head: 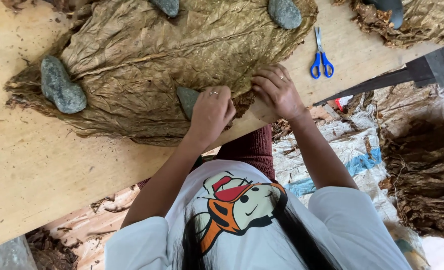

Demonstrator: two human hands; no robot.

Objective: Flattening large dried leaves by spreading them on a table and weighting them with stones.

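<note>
We see a large, crinkled, brown dried leaf [157, 60] spread flat on a pale wooden tabletop [37, 165], filling the upper centre of the frame and pinned down by grey rounded stones: one [62, 87] at the upper left, two at the top edge [284, 12], and one [187, 100] at the leaf's lower edge in the middle. Our left hand [212, 112] sits just right of that lower stone, touching it, knuckles up, with the fingers curled together and pressing on the leaf's rim; we cannot tell whether they pinch the leaf or only weigh on it. Our right hand [277, 92] lies just beside it, toward the centre right, with fingers [264, 80] slightly apart and bent, the tips resting on the leaf's torn edge where it meets the tabletop. Both forearms rise from the bottom of the frame and meet at the edge, wrists level. In our judgement, working this edge well calls for light, even pressure and slow smoothing outward, since so dry and wrinkled a leaf looks likely to crack or tear. A pair of blue-handled scissors [322, 57] lies on the tabletop at the upper right, well apart from both hands. Loose brown leaf scraps [422, 170] litter the floor at the right.
</note>
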